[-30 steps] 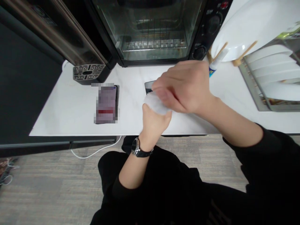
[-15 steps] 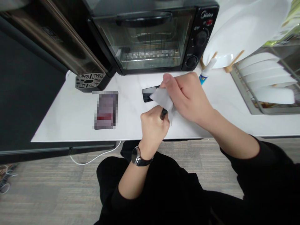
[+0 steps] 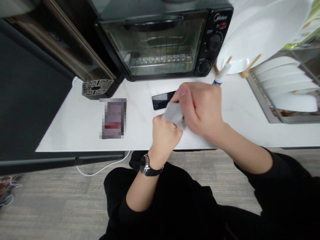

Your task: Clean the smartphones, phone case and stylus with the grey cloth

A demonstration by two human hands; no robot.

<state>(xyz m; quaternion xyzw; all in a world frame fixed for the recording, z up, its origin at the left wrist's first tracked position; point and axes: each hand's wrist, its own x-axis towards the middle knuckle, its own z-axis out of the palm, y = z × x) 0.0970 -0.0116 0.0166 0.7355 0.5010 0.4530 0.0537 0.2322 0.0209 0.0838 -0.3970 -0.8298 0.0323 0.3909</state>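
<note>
My right hand [image 3: 203,106] pinches a small grey cloth [image 3: 173,114] between thumb and fingers. Just below it, my left hand [image 3: 166,133] is closed in a fist around a slim black rod-like thing, whose top end the cloth now covers; its full shape is hidden in the fist. The two hands meet at the cloth, above the front part of the white counter [image 3: 140,133]. Behind them lies a flat black phone-like slab [image 3: 161,101], partly covered by my right hand.
A toaster oven [image 3: 160,46] stands at the back, beside a machine with a drip tray [image 3: 96,87]. A pixelated flat rectangle [image 3: 115,116] lies at left. On the right are a white-capped tube [image 3: 222,74], a large white plate [image 3: 262,36] and a dish rack [image 3: 275,116].
My right hand has brought the cloth down onto the top of the black rod-like thing, which stuck out of my left fist before. My left hand has barely moved.
</note>
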